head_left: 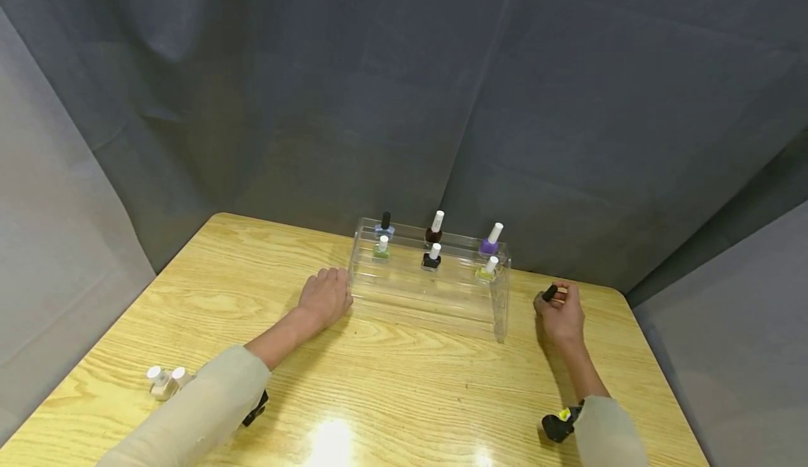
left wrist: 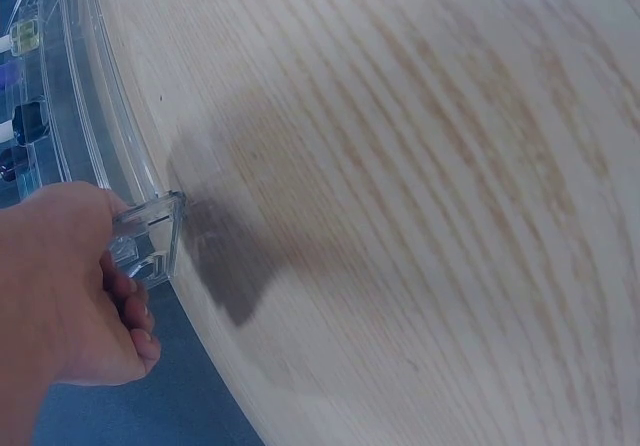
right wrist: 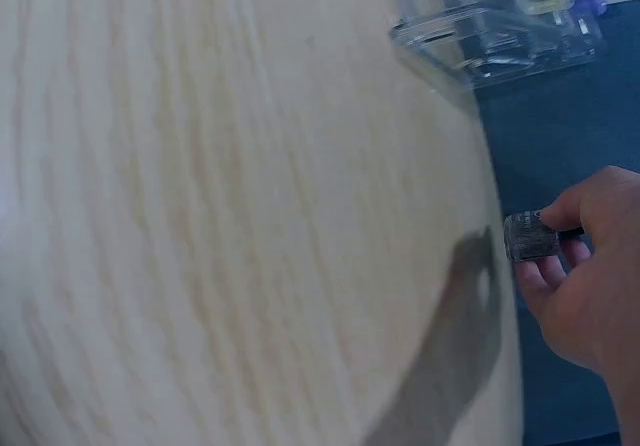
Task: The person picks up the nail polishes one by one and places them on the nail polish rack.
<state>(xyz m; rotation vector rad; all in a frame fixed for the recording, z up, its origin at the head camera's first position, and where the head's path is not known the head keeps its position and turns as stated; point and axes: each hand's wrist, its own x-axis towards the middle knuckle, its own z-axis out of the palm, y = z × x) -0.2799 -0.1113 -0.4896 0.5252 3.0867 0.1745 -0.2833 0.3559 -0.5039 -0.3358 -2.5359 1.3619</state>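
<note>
The wood-grained table point(head_left: 404, 390) (glare point(head_left: 331, 442) is reflected there) is backed by dark cloth point(head_left: 353, 88), flanked by paler panels point(head_left: 50, 193)

There are nine polish bottles point(head_left: 432, 262), one rack point(head_left: 500, 304), one table point(head_left: 404, 383), one left hand point(head_left: 326, 297) and one right hand point(head_left: 563, 318)

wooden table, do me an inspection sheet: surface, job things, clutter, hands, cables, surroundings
Surface: wood-grain table, bright glare toward the near side.
Job's things: clear rack bearing six capped bottles in two rows of three; dark grey bottle off the rack, in hand; two white-capped bottles at near left, beside the left sleeve.
Clutter: nothing seen.
Hands: left hand holds the rack's left end, fingers curled; right hand pinches the dark grey bottle.
Cables: nothing seen.
Surroundings: dark curtain behind, paler panels either side.
</note>
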